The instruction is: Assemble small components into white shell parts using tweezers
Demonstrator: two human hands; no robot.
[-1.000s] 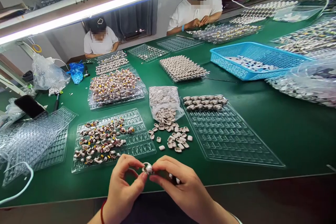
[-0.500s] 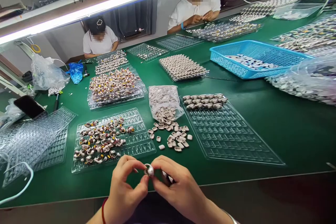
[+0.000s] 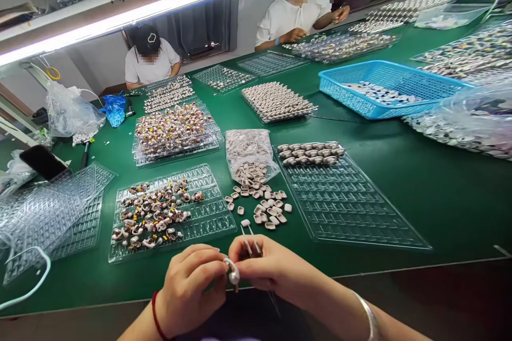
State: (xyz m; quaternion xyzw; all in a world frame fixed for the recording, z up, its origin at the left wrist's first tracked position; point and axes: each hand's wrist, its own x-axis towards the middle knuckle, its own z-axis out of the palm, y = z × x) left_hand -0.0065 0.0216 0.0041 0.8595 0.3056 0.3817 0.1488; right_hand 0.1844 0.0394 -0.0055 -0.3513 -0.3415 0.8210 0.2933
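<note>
On the tabletop (image 3: 384, 181), a filled tray (image 3: 214, 213) lies ahead-left of the fingers, a sparser tray (image 3: 356, 205) ahead-right, probably for short reaches. The left hand's (image 3: 194, 282) fingers pinch, seemingly to steady, a curved piece (image 3: 234, 276); the right hand's (image 3: 276, 265), closed around tweezers (image 3: 247, 242), touch it.

one small whitish curved piece (image 3: 233, 276), glossy rounded bulge low on it, pinched at lower centre of my remote view; one slim pale two-pronged tool (image 3: 246, 241), i note, held slanting, prongs parted, just right.
</note>
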